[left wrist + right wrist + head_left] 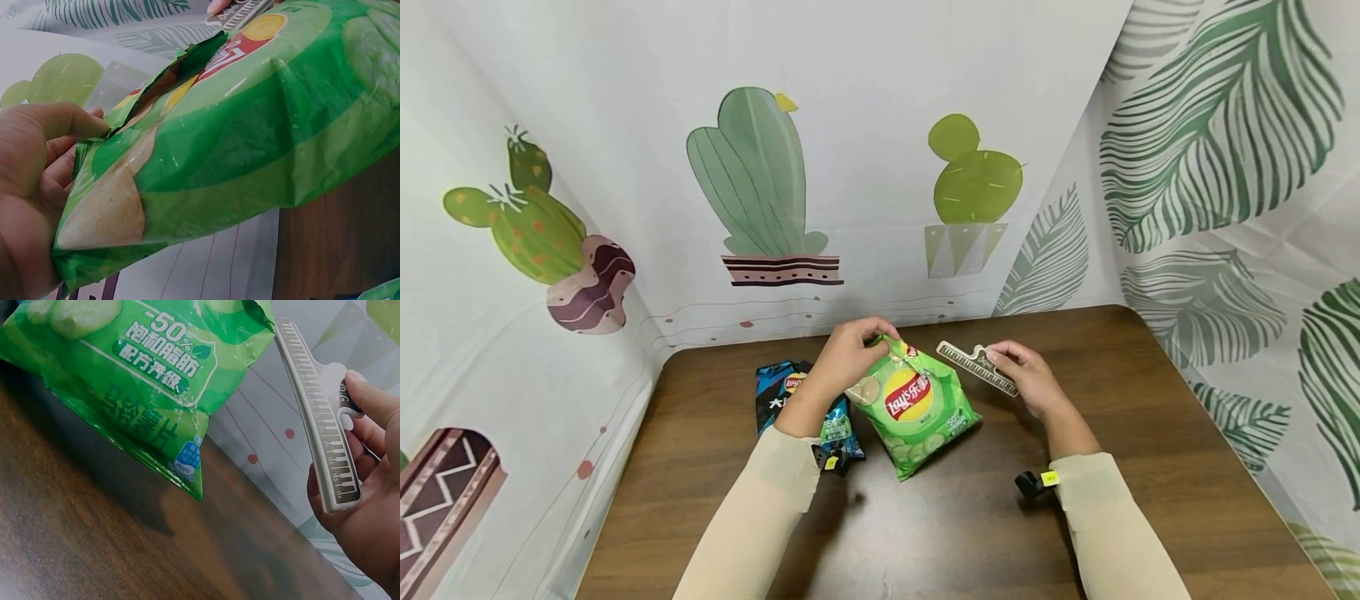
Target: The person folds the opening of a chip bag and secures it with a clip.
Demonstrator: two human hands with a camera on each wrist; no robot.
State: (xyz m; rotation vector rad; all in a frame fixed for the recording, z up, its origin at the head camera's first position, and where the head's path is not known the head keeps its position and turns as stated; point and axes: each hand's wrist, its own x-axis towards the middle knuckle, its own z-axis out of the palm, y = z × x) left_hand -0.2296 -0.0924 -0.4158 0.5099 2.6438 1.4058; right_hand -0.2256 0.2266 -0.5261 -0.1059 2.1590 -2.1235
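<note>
A green Lay's chip bag (pixel 917 408) stands tilted on the table, its torn top edge gaping in the left wrist view. My left hand (pixel 853 357) pinches one corner of that top edge between thumb and fingers. To the right of the bag, my right hand (pixel 1028 379) holds a long clip (pixel 322 425) by its handle, thumb on top. The clip has a piano-key pattern with ruler-like numbers along its bar. It is apart from the bag. Whether its jaws are parted cannot be made out.
A blue and black Lay's bag (pixel 767 396) lies on the brown wooden table (pixel 940 533) at the left, partly covered by my left forearm. Behind the table hangs a white cloth (pixel 880 167) printed with cacti and leaves. Dark camera mounts sit at both wrists.
</note>
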